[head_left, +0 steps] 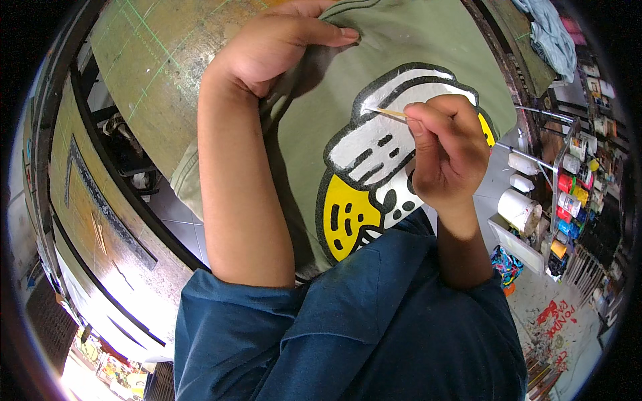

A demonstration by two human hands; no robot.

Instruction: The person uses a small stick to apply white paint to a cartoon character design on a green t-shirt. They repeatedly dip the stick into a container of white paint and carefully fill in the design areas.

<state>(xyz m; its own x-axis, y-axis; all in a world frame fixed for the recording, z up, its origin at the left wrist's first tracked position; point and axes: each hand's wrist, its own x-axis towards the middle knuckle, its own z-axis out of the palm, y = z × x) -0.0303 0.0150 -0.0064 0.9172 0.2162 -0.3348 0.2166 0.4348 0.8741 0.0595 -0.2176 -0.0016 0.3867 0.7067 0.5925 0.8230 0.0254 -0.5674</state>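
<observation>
An olive-green shirt [304,120] is spread out before me over the edge of a board. On it is a printed cartoon figure [401,87] in white, yellow and thick black outline. My left hand [284,41] grips the cloth at the top, its thumb lying over the fabric and its other fingers partly hidden. Between the thumb and fingertips of my right hand [451,150] is a thin wooden stick [390,113]. Its pale tip meets the white part of the print near a black line; whether that tip is cotton I cannot tell.
Worn boards with green grid lines [144,67] reach to the left; one carries a dark L-shaped strip [100,194] and thin sticks [99,234]. At right, a rack holds several colourful paint bottles [568,204]. A white bucket [518,210] stands beside it. Light-blue cloth [552,37] hangs upper right.
</observation>
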